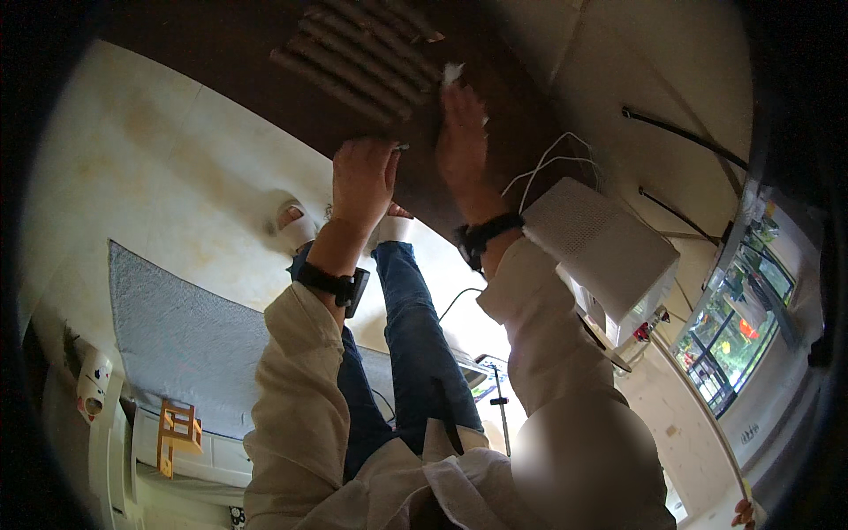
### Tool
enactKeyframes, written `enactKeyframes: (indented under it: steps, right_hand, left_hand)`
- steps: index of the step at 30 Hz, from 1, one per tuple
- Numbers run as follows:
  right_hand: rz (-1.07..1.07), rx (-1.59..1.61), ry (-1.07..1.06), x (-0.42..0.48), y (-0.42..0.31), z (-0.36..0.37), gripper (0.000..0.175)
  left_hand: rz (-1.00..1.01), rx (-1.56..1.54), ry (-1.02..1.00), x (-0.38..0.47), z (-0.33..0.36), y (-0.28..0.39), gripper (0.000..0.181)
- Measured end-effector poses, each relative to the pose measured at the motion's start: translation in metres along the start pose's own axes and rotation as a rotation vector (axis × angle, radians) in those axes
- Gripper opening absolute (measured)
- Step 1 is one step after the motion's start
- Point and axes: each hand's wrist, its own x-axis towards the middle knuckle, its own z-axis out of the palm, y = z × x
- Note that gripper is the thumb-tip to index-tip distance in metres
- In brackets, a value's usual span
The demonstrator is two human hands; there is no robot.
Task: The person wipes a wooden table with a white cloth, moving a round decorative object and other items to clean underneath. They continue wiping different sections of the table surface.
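Note:
My right hand (464, 129) lies flat over a dark brown tabletop (424, 175), its fingers stretched away from me. A crumpled white tissue or cloth (452, 73) pokes out past those fingertips, and a bit of white shows at the hand's side. Near the table's front edge, my left hand (361, 177) is curled with its fingers closed. A small pale object (401, 147) sticks out at its fingertips; most of it is hidden. Beyond both hands, a brown ribbed object (358, 59) of parallel bars lies on the table, blurred and dim.
A white box with a perforated top (583, 225) stands right of my right forearm, white cable (550, 159) beside it. Dark rods or cables (689, 136) extend at the right. Below are my slippered feet (295, 225), a grey rug (192, 338) and a small wooden chair (177, 434).

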Motion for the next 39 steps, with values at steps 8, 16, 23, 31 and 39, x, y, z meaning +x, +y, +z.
enactKeyframes:
  steps: [8,16,23,31,39]
  right_hand:
    - [0.060,0.217,-0.074,-0.105,-0.032,-0.004,0.036]
    - [0.225,0.001,0.236,-0.028,0.071,-0.015,0.038]
    - [0.377,0.289,0.030,-0.131,-0.048,0.015,0.047]
    - [0.990,0.017,0.224,-0.093,-0.002,0.000,0.052]
    - [0.297,0.052,-0.136,-0.078,-0.102,0.008,0.053]
  left_hand:
    - [-0.079,-0.043,-0.023,0.014,-0.005,0.000,0.015]
    - [-0.159,-0.109,0.058,-0.022,-0.014,-0.012,0.015]
    - [-0.186,-0.151,0.018,-0.041,-0.017,-0.001,0.016]
    - [-0.123,-0.162,0.009,-0.050,-0.035,-0.010,0.015]
    - [-0.219,-0.149,0.073,-0.057,-0.046,-0.008,0.014]
